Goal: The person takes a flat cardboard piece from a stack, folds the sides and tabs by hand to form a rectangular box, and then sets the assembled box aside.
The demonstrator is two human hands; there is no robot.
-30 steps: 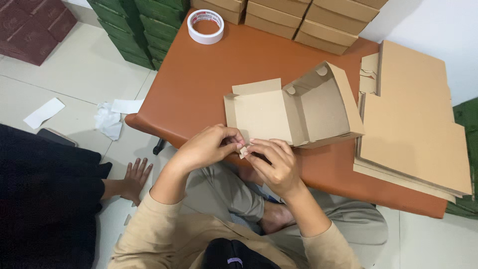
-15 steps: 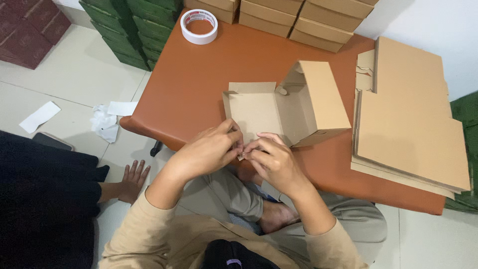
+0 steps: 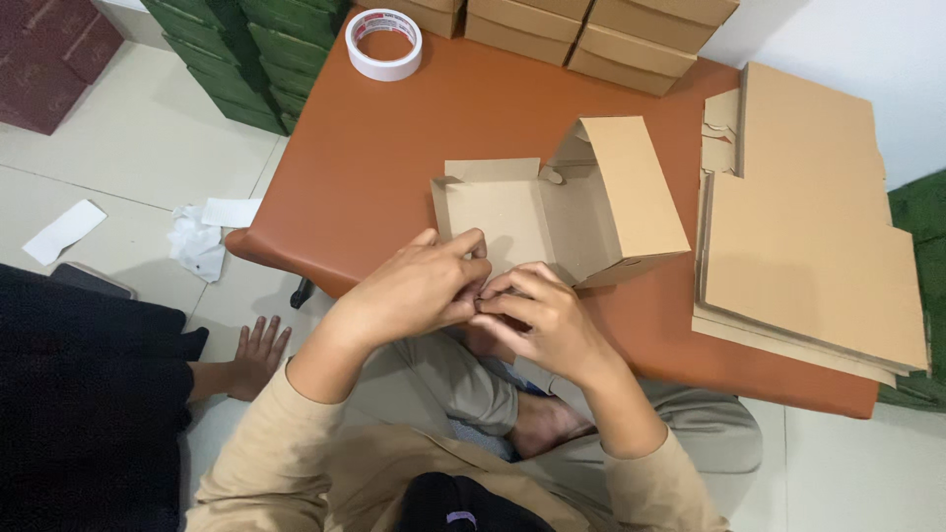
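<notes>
Since the earlier frame, the cardboard box point(image 3: 562, 212) has been turned, its lid swung further over. It lies on the orange table point(image 3: 394, 158) at the near edge, its front flap pinched by the left hand point(image 3: 419, 288) and right hand point(image 3: 542, 317), fingers closed together.

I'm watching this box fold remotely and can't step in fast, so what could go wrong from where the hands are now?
1. Both the left hand and right hand pinch the near flap of the half-folded cardboard box at the table edge; the flap might crease or tear.
2. The box's raised lid leans toward the stack of flat cardboard blanks; a push could nudge them.
3. Another person's hand rests on the floor nearby and could get bumped.
</notes>
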